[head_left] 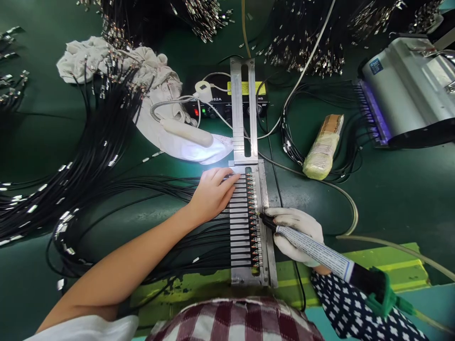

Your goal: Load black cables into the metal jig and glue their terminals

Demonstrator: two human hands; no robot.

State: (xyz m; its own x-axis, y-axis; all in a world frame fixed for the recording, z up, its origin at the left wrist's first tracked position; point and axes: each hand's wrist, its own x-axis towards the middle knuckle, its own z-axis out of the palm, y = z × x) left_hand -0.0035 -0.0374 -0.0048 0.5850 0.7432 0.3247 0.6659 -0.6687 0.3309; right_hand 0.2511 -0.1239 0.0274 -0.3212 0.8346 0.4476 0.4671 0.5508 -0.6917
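Observation:
My bare left hand [215,193] lies with its fingers stretched out over the upper part of a slotted metal fixture [240,249], touching the black cables [170,185] there. Several cables run from the left into its slots, with their small metal-tipped ends [254,213] lined up along the right side. My right hand [296,232], in a white glove, is closed around a dispensing syringe [314,247] with a printed label. The syringe's dark nozzle points left at the row of cable ends, around the middle of the fixture. Whether the tip touches one cannot be made out.
A lit lamp [186,132] on a bent neck shines beyond my left hand. Behind stands a black control box [213,100]. A silver machine [412,90] with purple light is at right, near a wrapped block [323,149]. Cable bundles [88,142] and a hose [350,203] cross the green table.

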